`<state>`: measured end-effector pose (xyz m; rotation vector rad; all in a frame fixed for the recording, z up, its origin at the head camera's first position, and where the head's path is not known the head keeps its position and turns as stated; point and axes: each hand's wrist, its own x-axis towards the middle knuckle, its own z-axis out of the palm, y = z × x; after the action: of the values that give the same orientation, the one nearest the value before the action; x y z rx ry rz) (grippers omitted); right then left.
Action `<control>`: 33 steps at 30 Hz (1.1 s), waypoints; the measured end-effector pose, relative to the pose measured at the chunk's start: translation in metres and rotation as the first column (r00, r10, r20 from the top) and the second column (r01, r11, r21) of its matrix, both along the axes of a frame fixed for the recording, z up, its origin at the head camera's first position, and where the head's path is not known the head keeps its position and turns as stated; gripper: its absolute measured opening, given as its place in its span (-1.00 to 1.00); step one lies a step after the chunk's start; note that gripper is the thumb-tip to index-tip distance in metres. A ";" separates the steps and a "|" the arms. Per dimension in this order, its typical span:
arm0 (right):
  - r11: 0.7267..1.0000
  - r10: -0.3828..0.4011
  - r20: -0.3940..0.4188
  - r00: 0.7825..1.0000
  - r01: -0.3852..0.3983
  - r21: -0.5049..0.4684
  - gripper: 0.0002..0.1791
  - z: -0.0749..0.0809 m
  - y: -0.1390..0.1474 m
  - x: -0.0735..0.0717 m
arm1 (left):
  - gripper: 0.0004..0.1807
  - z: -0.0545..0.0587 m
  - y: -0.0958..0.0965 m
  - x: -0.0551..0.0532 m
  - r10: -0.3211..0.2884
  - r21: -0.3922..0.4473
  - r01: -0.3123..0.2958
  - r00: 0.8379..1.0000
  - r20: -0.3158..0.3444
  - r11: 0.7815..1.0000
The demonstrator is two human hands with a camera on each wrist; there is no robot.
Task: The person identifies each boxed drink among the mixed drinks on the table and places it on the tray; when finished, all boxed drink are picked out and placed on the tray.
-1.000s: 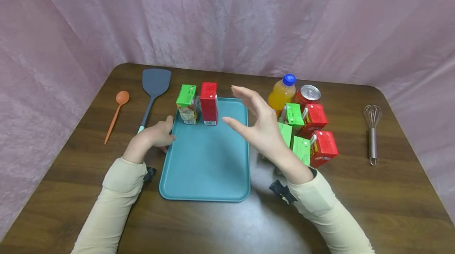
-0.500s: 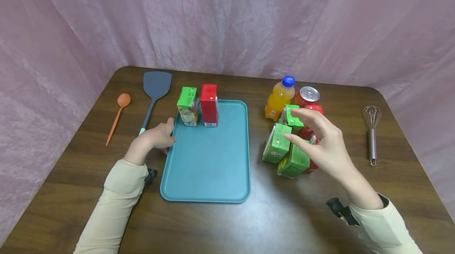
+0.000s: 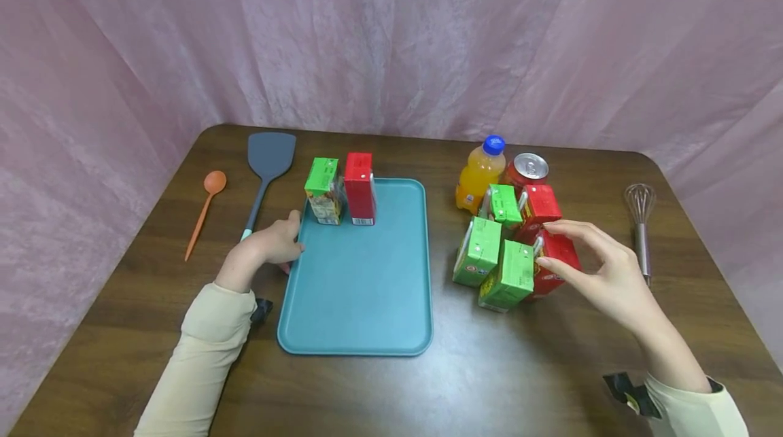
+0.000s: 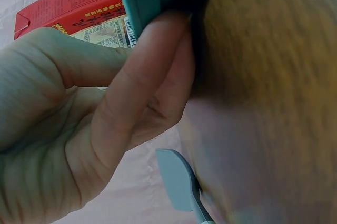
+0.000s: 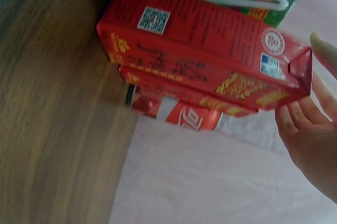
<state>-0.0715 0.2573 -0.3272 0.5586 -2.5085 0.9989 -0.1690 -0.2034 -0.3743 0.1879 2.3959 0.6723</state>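
Observation:
At the left edge of the blue-green tray [image 3: 361,294], my left hand [image 3: 275,243] pinches the rim between thumb and fingers. On the tray's far left end stand a green drink carton [image 3: 323,192] and a red drink carton [image 3: 359,189] side by side. My right hand [image 3: 618,284] spreads thumb and fingers about the top of the nearer red juice box [image 5: 200,50] in the group at the right. In the right wrist view the thumb and fingertips lie right at its top end, the fingers not curled round it.
Beside that juice box stand several green cartons [image 3: 508,274], another red carton [image 3: 540,206], an orange drink bottle [image 3: 479,179] and a red cola can [image 3: 527,170]. A whisk [image 3: 641,233] lies far right. An orange spoon [image 3: 204,209] and a grey spatula [image 3: 269,158] lie left.
My right hand has moved from over the tray rightward, past the green cartons, and down to the nearer red juice box. The left hand stays at the tray's edge.

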 end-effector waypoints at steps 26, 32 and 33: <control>0.964 0.034 0.222 0.974 -0.090 0.248 0.01 -0.019 0.027 -0.006 | -0.25 -0.001 0.000 0.000 0.002 0.016 -0.002 1.000 -0.006 1.000; 0.976 0.048 0.242 0.969 -0.097 0.195 -0.02 -0.022 0.029 -0.007 | -0.25 -0.002 0.000 0.000 0.005 0.015 -0.005 1.000 -0.012 1.000; 0.977 0.040 0.239 0.970 -0.088 0.192 -0.03 -0.022 0.029 -0.007 | -0.25 -0.002 0.000 0.000 0.005 0.014 -0.005 1.000 -0.011 1.000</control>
<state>-0.0788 0.2863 -0.3496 0.6167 -2.8410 0.8835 -0.1691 -0.2032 -0.3766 0.1919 2.4040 0.6920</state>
